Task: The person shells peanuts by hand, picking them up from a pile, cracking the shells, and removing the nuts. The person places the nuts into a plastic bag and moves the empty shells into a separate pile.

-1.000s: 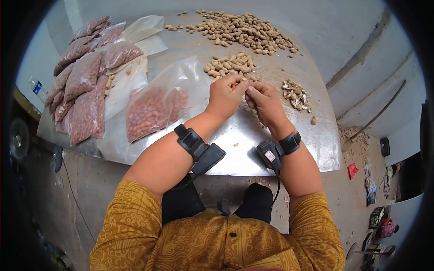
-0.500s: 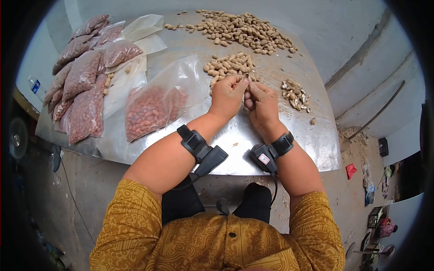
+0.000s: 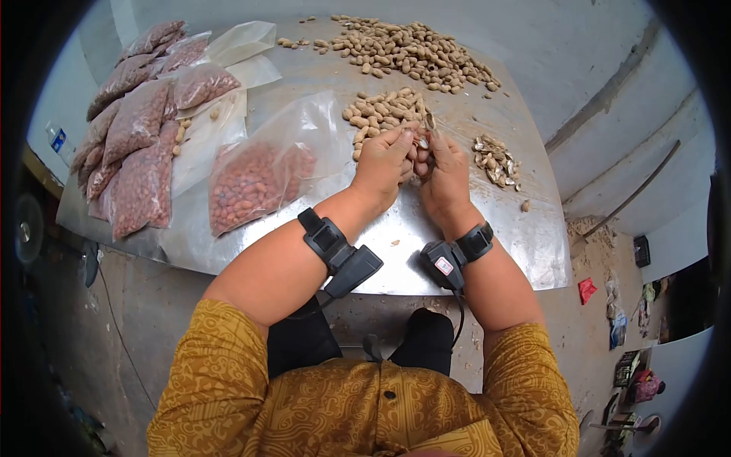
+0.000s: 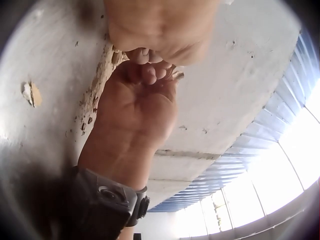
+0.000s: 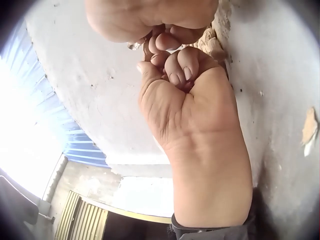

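Observation:
Both hands meet just in front of the nearer pile of unshelled peanuts (image 3: pixel 381 112). The left hand (image 3: pixel 382 169) has its fingers curled round an opened peanut shell (image 3: pixel 422 142) with a pale inside. A brown shell piece (image 3: pixel 430 122) stands up between thumb and fingers of the right hand (image 3: pixel 445 183). In the right wrist view the right hand (image 5: pixel 200 105) has its fingers curled, close under the left hand (image 5: pixel 150 17). Whether kernels lie inside the fingers cannot be told. A heap of empty shells (image 3: pixel 496 161) lies right of the hands.
A larger peanut pile (image 3: pixel 419 53) spreads at the table's back. Left of the hands lies a clear bag of red kernels (image 3: pixel 251 186), and beyond it a stack of filled bags (image 3: pixel 141 126) beside flat empty bags (image 3: pixel 242 44). One loose peanut (image 3: pixel 525 206) lies near the table's right edge.
The hands have parted slightly at the fingertips, and the shell between them now shows opened, with one piece raised in the right hand. The view has shifted a little.

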### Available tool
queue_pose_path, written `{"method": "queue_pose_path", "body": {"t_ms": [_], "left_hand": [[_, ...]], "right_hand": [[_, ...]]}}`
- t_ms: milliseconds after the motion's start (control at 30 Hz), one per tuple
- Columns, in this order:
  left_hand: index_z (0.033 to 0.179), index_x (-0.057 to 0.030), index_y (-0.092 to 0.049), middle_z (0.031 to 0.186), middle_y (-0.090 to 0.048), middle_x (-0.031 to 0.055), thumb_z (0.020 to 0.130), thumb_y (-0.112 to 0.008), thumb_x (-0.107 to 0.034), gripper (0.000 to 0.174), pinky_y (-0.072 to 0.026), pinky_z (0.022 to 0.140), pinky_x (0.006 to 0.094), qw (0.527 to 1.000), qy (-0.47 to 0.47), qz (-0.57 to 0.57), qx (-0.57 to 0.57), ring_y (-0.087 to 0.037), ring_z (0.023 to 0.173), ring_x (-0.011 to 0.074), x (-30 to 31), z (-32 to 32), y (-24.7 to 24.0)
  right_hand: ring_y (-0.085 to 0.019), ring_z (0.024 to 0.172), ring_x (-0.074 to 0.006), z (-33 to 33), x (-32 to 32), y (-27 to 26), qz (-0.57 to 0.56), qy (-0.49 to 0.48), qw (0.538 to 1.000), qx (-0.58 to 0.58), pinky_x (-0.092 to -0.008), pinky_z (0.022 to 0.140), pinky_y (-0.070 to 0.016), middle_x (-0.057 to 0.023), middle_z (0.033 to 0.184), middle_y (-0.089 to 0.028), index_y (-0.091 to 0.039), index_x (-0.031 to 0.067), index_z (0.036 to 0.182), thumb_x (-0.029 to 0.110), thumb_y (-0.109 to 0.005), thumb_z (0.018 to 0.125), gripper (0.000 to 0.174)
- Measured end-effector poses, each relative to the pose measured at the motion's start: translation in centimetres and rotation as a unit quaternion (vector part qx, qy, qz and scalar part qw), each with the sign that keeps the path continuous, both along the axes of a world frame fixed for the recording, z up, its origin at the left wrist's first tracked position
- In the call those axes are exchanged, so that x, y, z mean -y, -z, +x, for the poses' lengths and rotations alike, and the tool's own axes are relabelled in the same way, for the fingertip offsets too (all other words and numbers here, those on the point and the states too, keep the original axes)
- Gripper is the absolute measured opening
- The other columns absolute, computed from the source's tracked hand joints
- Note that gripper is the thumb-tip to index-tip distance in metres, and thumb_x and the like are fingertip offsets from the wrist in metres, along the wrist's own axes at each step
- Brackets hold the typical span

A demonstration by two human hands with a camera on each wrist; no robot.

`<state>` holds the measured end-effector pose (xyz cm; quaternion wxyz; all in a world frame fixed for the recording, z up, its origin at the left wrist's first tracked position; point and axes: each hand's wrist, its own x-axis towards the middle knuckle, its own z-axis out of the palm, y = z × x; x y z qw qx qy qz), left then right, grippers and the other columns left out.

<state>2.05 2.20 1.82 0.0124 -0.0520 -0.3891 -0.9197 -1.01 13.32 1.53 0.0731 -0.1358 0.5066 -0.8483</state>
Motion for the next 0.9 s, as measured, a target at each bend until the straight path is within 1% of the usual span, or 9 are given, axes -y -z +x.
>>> {"method": "queue_pose_path", "body": {"t_ms": [133,233,333,433,533,633,733,800,900], "left_hand": [[0.093,-0.0023,-0.054,0.067,-0.048,0.0012,0.094,-0.039,-0.019,0.022,-0.027,0.039,0.0185,0.992,0.07,0.1,0.044,-0.033,0.044,0.0052,0.5,-0.7,0.7],[0.079,-0.0058,-0.052,0.064,-0.046,0.0008,0.089,-0.041,-0.014,0.017,-0.0255,0.037,0.0189,0.977,0.126,0.148,0.089,-0.032,0.041,0.0062,1.1,-1.4,1.4],[0.068,-0.0093,-0.048,0.058,-0.043,0.0001,0.085,-0.042,-0.014,0.019,-0.0241,0.036,0.0198,0.971,0.126,0.16,0.128,-0.031,0.04,0.007,0.9,-1.5,1.7],[0.06,-0.0109,-0.046,0.054,-0.043,0.0002,0.083,-0.043,-0.017,0.024,-0.0243,0.036,0.0207,0.963,0.139,0.196,0.12,-0.031,0.04,0.0084,1.1,-1.8,2.0],[0.058,-0.0117,-0.045,0.052,-0.043,0.0002,0.081,-0.044,-0.018,0.025,-0.0239,0.036,0.0211,0.962,0.105,0.198,0.156,-0.032,0.04,0.0095,1.0,-1.5,1.4],[0.059,-0.0112,-0.046,0.054,-0.045,0.0011,0.082,-0.044,-0.019,0.025,-0.0245,0.036,0.0215,0.96,0.122,0.209,0.138,-0.033,0.04,0.0095,1.1,-1.8,1.9],[0.064,-0.0081,-0.048,0.057,-0.046,0.0014,0.086,-0.042,-0.018,0.025,-0.0281,0.038,0.0216,0.96,0.138,0.202,0.134,-0.035,0.041,0.0089,1.3,-1.6,1.6],[0.065,-0.0074,-0.048,0.058,-0.047,0.0017,0.087,-0.042,-0.016,0.024,-0.0277,0.038,0.0206,0.96,0.144,0.198,0.135,-0.034,0.041,0.0082,1.3,-1.6,1.5],[0.07,-0.0065,-0.049,0.06,-0.047,0.0019,0.088,-0.044,-0.013,0.02,-0.0273,0.038,0.0191,0.96,0.16,0.19,0.13,-0.034,0.041,0.0069,1.3,-1.7,1.6]], "right_hand": [[-0.049,0.061,-0.0037,0.6,0.3,-1.2,0.089,0.034,0.994,-0.052,-0.0161,0.052,-0.0379,0.0006,0.074,-0.057,-0.06,0.0035,0.095,0.021,-0.054,0.089,0.019],[-0.051,0.065,-0.0055,0.4,-0.5,-1.3,0.212,0.041,0.965,-0.151,-0.018,0.056,-0.0404,-0.0005,0.077,-0.06,-0.062,0.0029,0.094,0.018,-0.057,0.087,0.017],[-0.051,0.066,-0.0081,0.2,-0.5,-1.3,0.245,0.046,0.944,-0.216,-0.0205,0.06,-0.0424,-0.0014,0.079,-0.06,-0.064,0.0017,0.092,0.015,-0.059,0.085,0.016],[-0.055,0.075,-0.0113,0.7,-0.7,-2.1,0.293,0.033,0.916,-0.272,-0.0224,0.07,-0.0444,-0.0032,0.083,-0.062,-0.064,0.0014,0.098,0.012,-0.06,0.085,0.018],[-0.055,0.077,-0.0118,0.2,-0.8,-1.8,0.339,0.044,0.872,-0.35,-0.023,0.072,-0.0442,-0.0044,0.086,-0.062,-0.064,0.0015,0.099,0.013,-0.06,0.085,0.018],[-0.053,0.075,-0.0095,0.0,-0.6,-1.4,0.295,0.045,0.905,-0.305,-0.0211,0.068,-0.0434,-0.0021,0.084,-0.059,-0.064,0.0015,0.095,0.012,-0.06,0.084,0.016],[-0.053,0.075,-0.009,0.0,-0.7,-1.4,0.259,0.018,0.939,-0.225,-0.0209,0.067,-0.0436,-0.0017,0.085,-0.059,-0.064,0.0012,0.097,0.012,-0.059,0.085,0.017],[-0.053,0.073,-0.0084,-0.3,-0.7,-0.9,0.22,0.018,0.958,-0.182,-0.0208,0.066,-0.0438,-0.0017,0.084,-0.059,-0.063,0.001,0.098,0.012,-0.059,0.085,0.018],[-0.054,0.072,-0.0079,-0.5,-0.9,-0.8,0.192,0.012,0.97,-0.149,-0.0203,0.064,-0.0442,-0.0026,0.083,-0.06,-0.063,0.0007,0.099,0.011,-0.06,0.084,0.018]]}}
